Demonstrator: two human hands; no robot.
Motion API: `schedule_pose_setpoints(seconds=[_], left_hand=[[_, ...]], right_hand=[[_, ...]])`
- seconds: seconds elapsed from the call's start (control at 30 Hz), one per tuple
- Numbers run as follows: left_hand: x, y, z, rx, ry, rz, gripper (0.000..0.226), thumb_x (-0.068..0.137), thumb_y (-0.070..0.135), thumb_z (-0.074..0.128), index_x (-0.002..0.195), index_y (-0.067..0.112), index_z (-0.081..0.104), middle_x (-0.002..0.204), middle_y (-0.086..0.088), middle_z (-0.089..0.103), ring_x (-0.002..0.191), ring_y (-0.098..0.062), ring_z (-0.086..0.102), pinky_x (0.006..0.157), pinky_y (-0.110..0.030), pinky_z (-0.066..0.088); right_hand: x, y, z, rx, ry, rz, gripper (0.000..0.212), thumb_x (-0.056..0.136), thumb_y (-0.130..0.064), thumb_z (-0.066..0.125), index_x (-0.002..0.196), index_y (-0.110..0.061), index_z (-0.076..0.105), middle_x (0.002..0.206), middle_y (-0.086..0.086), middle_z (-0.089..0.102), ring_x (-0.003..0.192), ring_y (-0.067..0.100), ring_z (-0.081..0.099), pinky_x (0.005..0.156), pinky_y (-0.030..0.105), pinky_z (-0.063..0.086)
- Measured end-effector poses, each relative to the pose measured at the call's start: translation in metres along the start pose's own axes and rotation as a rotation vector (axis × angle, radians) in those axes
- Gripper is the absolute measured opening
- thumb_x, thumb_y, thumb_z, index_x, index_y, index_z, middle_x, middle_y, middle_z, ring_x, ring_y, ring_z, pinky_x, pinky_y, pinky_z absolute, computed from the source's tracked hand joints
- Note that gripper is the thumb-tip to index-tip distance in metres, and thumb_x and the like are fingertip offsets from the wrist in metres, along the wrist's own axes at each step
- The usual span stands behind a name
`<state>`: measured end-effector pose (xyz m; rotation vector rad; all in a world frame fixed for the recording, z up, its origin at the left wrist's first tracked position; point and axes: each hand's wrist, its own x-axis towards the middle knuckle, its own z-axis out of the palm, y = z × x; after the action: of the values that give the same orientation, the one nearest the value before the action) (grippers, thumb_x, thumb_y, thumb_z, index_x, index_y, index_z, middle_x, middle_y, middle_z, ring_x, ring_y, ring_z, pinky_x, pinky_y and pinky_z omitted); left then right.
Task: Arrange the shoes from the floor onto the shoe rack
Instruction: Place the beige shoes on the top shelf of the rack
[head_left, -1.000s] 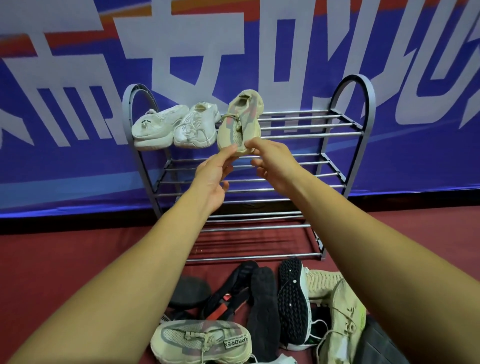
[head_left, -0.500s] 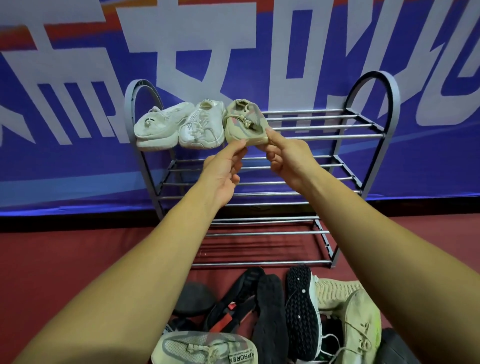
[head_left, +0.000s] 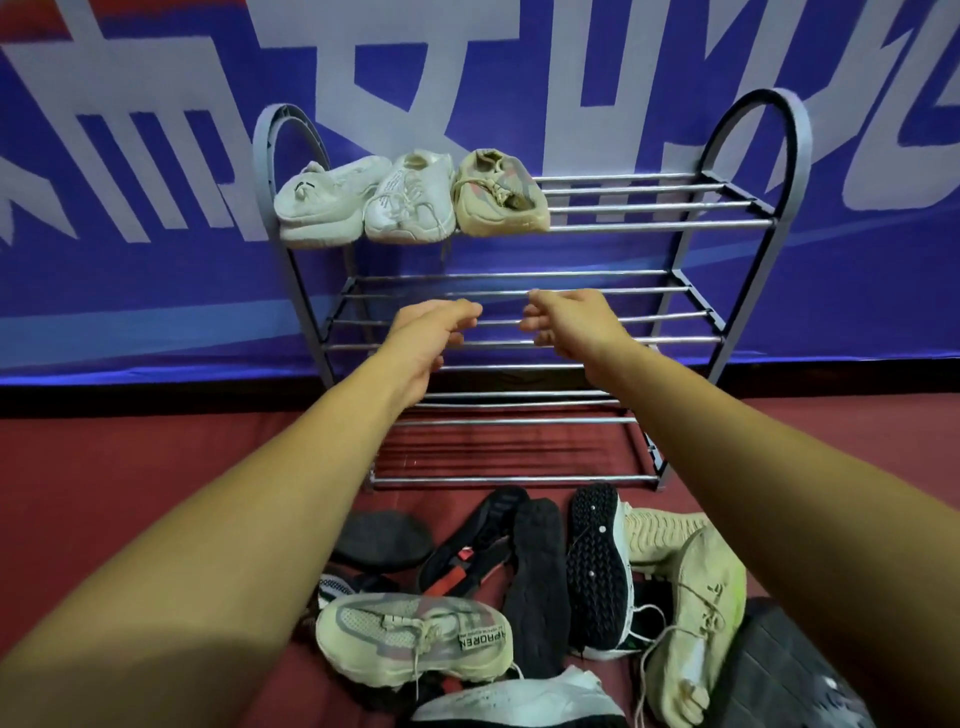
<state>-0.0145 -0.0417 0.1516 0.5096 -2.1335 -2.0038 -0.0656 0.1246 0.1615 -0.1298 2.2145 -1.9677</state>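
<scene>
Head view: our left hand (head_left: 431, 332) and right hand (head_left: 571, 325) hang loose and empty below the tan shoe (head_left: 498, 195), set beside the white pair to fill the shoe rack (head_left: 748, 223) in order.

Three pale shoes (head_left: 410, 200) sit side by side on the shoe rack's (head_left: 748, 223) top-left shelf; mixed shoes (head_left: 519, 587) lie heaped on the floor.

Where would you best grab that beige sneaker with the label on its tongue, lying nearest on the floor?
Probably from above, around the middle of the beige sneaker. It lies on its side with its toe to the left, laces and upper exposed, so fingers can pinch the collar beside the labelled tongue.
</scene>
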Motion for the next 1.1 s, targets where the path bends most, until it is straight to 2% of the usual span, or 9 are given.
schedule_pose_setpoints(seconds=[0.17,0.3,0.37,0.5,0.63,0.77,0.87,0.97,1.1], left_hand=[[-0.018,-0.047,-0.023,0.251,-0.091,-0.015,0.014,0.088,0.025,0.073,0.095,0.012,0.074,0.094,-0.001,0.073,0.091,-0.012,0.065,0.069,-0.016,0.046],[-0.024,-0.09,-0.03,0.442,-0.124,-0.064,0.016,0.081,0.028,0.079,0.088,0.014,0.074,0.091,-0.003,0.073,0.094,-0.019,0.067,0.084,-0.031,0.052],[-0.029,-0.106,-0.031,0.592,-0.214,-0.095,0.016,0.081,0.029,0.079,0.086,0.015,0.074,0.084,0.001,0.071,0.089,-0.018,0.067,0.077,-0.03,0.054],[-0.036,-0.122,-0.034,0.883,-0.37,-0.156,0.013,0.084,0.026,0.074,0.092,0.016,0.074,0.068,0.008,0.058,0.065,-0.012,0.052,0.044,-0.015,0.037],[-0.02,-0.152,-0.041,0.992,-0.454,-0.194,0.015,0.081,0.022,0.076,0.092,0.012,0.074,0.081,0.003,0.063,0.079,-0.016,0.056,0.071,-0.024,0.045],[-0.019,-0.191,-0.045,1.088,-0.579,-0.24,0.011,0.085,0.015,0.072,0.095,0.013,0.068,0.083,0.002,0.062,0.081,-0.016,0.055,0.069,-0.024,0.043],[-0.021,-0.215,-0.048,1.178,-0.657,-0.341,0.022,0.082,0.021,0.075,0.102,0.013,0.069,0.093,0.0,0.066,0.084,-0.019,0.057,0.072,-0.027,0.045],[-0.024,-0.234,-0.046,1.222,-0.753,-0.395,0.026,0.079,0.021,0.078,0.102,0.015,0.069,0.096,-0.001,0.067,0.082,-0.019,0.058,0.071,-0.029,0.048],[-0.025,-0.252,-0.043,1.227,-0.77,-0.395,0.035,0.073,0.023,0.08,0.107,0.021,0.07,0.1,0.0,0.07,0.095,-0.023,0.066,0.087,-0.035,0.054]], right_hand=[[-0.015,0.056,0.005,-0.346,-0.104,0.065,0.026,0.098,-0.026,0.06,0.098,-0.002,0.07,0.089,0.013,0.073,0.057,0.01,0.056,0.048,0.019,0.041],[-0.028,0.099,0.022,-0.562,-0.197,0.085,0.033,0.093,-0.032,0.065,0.089,-0.001,0.074,0.09,0.017,0.077,0.071,0.021,0.063,0.067,0.033,0.05],[-0.035,0.115,0.035,-0.688,-0.277,0.088,0.031,0.092,-0.033,0.065,0.077,-0.007,0.072,0.084,0.014,0.075,0.078,0.023,0.066,0.078,0.035,0.052],[-0.036,0.129,0.067,-1.047,-0.466,0.055,0.035,0.092,-0.037,0.063,0.102,-0.004,0.072,0.092,0.01,0.072,0.082,0.023,0.065,0.067,0.027,0.046],[-0.03,0.146,0.091,-1.205,-0.581,0.025,0.024,0.091,-0.035,0.066,0.09,-0.011,0.063,0.078,0.004,0.063,0.071,0.02,0.06,0.063,0.025,0.044],[-0.033,0.191,0.096,-1.292,-0.816,0.135,0.019,0.086,-0.031,0.068,0.078,-0.013,0.068,0.067,0.001,0.067,0.065,0.021,0.062,0.053,0.023,0.044],[-0.046,0.221,0.098,-1.29,-0.99,0.236,0.025,0.087,-0.03,0.073,0.07,-0.018,0.058,0.063,0.0,0.062,0.058,0.018,0.06,0.056,0.024,0.048],[-0.052,0.244,0.108,-1.415,-1.049,0.16,0.029,0.086,-0.041,0.072,0.087,-0.013,0.068,0.071,-0.001,0.067,0.069,0.016,0.062,0.071,0.029,0.051],[-0.054,0.253,0.12,-1.403,-0.984,0.069,0.033,0.087,-0.038,0.072,0.11,-0.014,0.071,0.094,0.003,0.067,0.082,0.021,0.061,0.07,0.03,0.045]])
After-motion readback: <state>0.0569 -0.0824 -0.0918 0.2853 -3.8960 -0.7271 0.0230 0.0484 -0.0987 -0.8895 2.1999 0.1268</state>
